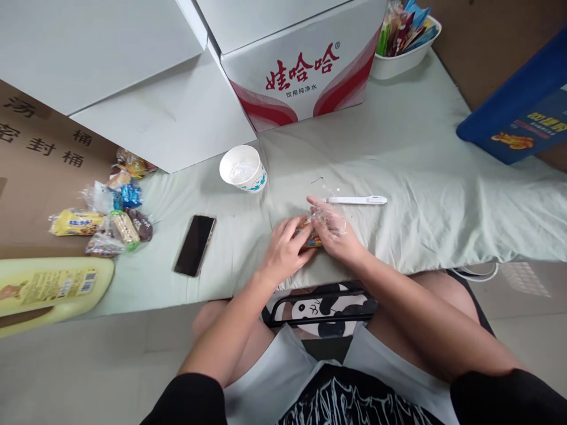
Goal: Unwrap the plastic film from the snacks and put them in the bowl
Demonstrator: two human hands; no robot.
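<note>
Both my hands meet over a small colourful snack packet [315, 241] on the green-grey cloth. My left hand [286, 247] curls its fingers around the packet's left side. At the packet's upper right, my right hand [334, 236] has its fingers bent inward, with crinkled clear plastic film [336, 219] on and around them. Much of the packet is hidden beneath my fingers. Just beyond my right hand lies a slim white pen-like cutter [361, 200], its left end near my fingertips. A white paper cup [243, 169] with clear plastic inside stands farther up and left.
A black phone [195, 245] lies left of my hands. Several wrapped snacks [119, 221] are heaped at the far left, near a yellow jug [62, 289]. White boxes [305, 65] line the back, beside a white basket [405, 64] of packets. A blue container [514, 112] stands right.
</note>
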